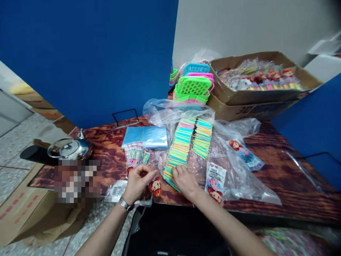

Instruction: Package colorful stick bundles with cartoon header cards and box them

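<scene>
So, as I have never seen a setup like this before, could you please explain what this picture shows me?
There is no machine here: these are a person's two bare hands, seen from a camera worn on the head that looks forward and down.

On the wood-patterned table lie thin colorful sticks, spread in two rows on clear plastic. Around them are printed packets and a bluish stack of flat film. Farther back stand plastic baskets and a cardboard box of packaged items; a metal kettle is at the left.

The right hand rests on the near end of the sticks. The left hand has thumb and finger together beside a packet; I cannot tell whether it grips anything.
</scene>
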Motion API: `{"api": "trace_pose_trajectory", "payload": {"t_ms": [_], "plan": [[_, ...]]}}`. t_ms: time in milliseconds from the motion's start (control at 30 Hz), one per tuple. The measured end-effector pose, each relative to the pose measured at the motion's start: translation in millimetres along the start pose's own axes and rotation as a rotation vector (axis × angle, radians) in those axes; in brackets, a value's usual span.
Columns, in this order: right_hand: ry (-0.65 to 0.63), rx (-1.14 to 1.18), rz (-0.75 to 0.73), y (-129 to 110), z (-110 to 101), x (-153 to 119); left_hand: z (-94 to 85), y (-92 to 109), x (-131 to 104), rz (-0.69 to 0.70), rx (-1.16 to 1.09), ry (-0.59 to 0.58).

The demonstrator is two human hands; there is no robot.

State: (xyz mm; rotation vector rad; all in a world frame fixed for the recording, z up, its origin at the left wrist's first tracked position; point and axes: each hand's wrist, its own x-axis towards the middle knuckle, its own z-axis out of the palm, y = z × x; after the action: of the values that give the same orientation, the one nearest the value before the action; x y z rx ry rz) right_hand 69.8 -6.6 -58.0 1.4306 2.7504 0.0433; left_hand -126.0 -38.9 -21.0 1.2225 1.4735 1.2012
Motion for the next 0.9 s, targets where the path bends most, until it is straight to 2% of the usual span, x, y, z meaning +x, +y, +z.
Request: {"api": "trace_pose_trajectory", "payload": {"t_ms": [300, 567, 767, 900], "plan": [[-0.079, -0.015, 0.013, -1, 2, 11, 6.4, -13, 2, -0.002, -0.031, -0.010], [-0.135, 0.104, 0.029, 9, -4, 14, 10.5, -12, 3, 0.002, -0.061, -0.007], [-0.155, 0.269, 0.052, 28, -10, 12, 15.2, -8, 4, -0.018, -0.148, -0.051], [-0.048, 0.637, 0.066, 36, -24, 7, 19.5, -9, 3, -0.026, -0.207, -0.095]]}}
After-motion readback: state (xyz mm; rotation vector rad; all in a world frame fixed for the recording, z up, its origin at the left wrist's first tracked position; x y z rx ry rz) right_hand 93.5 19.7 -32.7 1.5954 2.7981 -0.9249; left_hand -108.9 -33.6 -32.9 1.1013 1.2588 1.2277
